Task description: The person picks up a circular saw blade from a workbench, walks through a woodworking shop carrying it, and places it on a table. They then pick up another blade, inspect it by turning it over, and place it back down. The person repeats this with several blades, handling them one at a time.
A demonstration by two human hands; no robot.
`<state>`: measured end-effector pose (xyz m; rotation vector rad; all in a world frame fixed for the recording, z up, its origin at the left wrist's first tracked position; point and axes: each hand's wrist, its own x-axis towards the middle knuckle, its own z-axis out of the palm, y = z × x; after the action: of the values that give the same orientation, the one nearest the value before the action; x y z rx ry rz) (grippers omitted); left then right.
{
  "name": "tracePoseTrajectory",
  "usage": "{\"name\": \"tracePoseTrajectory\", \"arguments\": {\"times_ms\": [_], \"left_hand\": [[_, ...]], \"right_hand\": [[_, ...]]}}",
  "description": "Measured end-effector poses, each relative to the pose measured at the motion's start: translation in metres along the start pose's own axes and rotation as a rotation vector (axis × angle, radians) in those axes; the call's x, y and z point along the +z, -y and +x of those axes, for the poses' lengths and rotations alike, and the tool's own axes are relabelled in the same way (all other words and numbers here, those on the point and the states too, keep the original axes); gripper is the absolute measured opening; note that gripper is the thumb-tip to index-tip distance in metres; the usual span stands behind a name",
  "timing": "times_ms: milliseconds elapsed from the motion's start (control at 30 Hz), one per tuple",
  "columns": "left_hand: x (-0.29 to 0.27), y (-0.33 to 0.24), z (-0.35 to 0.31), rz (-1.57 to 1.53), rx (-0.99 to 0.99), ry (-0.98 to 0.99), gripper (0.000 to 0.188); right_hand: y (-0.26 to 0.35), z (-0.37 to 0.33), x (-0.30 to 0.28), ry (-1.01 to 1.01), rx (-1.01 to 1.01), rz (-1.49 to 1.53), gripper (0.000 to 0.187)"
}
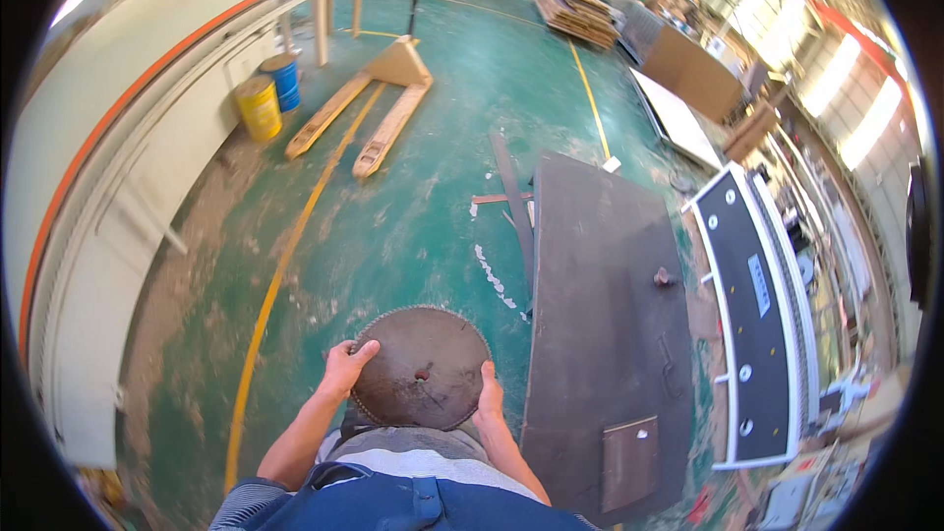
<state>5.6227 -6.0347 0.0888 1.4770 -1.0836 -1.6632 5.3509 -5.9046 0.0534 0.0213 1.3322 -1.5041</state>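
Observation:
A large round saw blade (421, 359), dark and toothed along its rim, with a small hole at its centre, is held in front of my body. My left hand (346, 368) grips its left edge, the thumb lying over the face. On the opposite edge is my right hand (489, 393), with its thumb pointing up along the rim and the other fingers hidden beneath. To the right of the blade lies a big dark board (600, 275), bearing a smaller brown panel (629, 467), a wrench-like tool (671, 364) and a small lump-shaped object (664, 277).
A long white machine (147, 197) runs along the left, with a yellow drum (259, 108) and a blue drum (282, 82) beside it. A pallet jack (393, 79) stands ahead. At right is a black-and-white machine panel (757, 315). Strips of scrap (511, 187) lie beside the dark board.

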Motion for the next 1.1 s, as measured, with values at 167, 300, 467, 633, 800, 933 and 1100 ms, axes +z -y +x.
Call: {"name": "tracePoseTrajectory", "arguments": {"times_ms": [167, 300, 467, 633, 800, 933, 1100], "left_hand": [[0.037, -0.088, 0.133, 0.140, 0.004, 0.110, 0.057], [0.072, -0.133, 0.253, 0.307, -0.013, 0.168, 0.054], [0.130, -0.192, 0.406, 0.133, 0.002, 0.088, 0.049], [0.169, -0.258, 0.514, -0.072, 0.034, 0.046, 0.048], [0.205, -0.298, 0.636, -0.098, -0.006, -0.052, 0.045], [0.235, -0.331, 0.769, -0.033, 0.027, -0.051, 0.042], [0.276, -0.419, 0.921, -0.036, 0.031, 0.111, 0.043]], "right_hand": [[0.034, 0.101, 0.052, -0.047, -0.035, 0.170, 0.063], [0.054, 0.216, 0.082, -0.019, 0.010, 0.304, 0.064], [0.158, 0.360, 0.160, -0.028, -0.004, 0.279, 0.058], [0.276, 0.467, 0.237, -0.022, -0.011, 0.082, 0.060], [0.341, 0.601, 0.289, -0.049, -0.045, -0.048, 0.063], [0.381, 0.715, 0.336, -0.014, -0.013, -0.008, 0.060], [0.451, 0.825, 0.407, -0.123, -0.125, 0.028, 0.053]]}}
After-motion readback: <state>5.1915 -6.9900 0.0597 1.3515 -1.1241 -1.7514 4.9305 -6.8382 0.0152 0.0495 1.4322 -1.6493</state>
